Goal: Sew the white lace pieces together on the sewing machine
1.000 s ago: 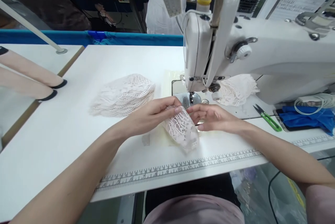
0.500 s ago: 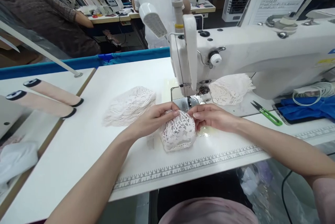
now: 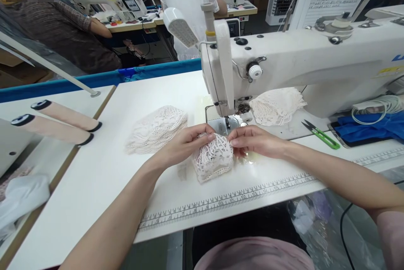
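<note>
My left hand and my right hand both pinch the top edge of a pale pink lace piece that lies on the white table, just in front of the needle and presser foot of a white sewing machine. The fingers of both hands are closed on the lace. A stack of the same lace pieces lies to the left of my left hand. Another lace pile sits behind the needle under the machine arm.
Green thread snips lie right of the needle, beside blue cloth and coiled white cord. Two pink cones lie on the left table. A ruler strip runs along the front edge. Other people work at machines behind.
The view has risen from close over the machine, showing more of the room. My hands have bunched the lace piece and brought its top edge closer to the presser foot.
</note>
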`<move>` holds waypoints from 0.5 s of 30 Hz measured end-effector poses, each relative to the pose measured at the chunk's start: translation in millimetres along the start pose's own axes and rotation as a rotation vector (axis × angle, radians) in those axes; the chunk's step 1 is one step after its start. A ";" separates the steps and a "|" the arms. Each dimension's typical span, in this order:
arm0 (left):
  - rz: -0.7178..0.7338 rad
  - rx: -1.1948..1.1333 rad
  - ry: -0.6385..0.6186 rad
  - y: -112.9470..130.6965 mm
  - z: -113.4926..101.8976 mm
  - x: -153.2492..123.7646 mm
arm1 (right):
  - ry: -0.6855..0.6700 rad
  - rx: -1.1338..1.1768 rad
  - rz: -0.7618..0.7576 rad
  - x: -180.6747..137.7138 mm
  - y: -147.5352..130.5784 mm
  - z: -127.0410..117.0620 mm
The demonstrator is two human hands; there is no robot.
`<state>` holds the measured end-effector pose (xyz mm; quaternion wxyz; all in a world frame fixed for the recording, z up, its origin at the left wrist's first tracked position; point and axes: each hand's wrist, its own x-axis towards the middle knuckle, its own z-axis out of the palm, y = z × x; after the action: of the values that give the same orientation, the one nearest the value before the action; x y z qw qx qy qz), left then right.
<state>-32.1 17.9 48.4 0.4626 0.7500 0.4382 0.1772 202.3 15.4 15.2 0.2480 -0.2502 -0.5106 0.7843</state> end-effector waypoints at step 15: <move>-0.019 -0.033 -0.002 -2.8 -2.8 -2.0 | 0.010 0.026 0.039 0.0 -0.5 1.2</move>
<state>-36.5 18.3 47.7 0.4771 0.7381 0.4420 0.1793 201.5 14.8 16.0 0.2385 -0.2608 -0.4940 0.7944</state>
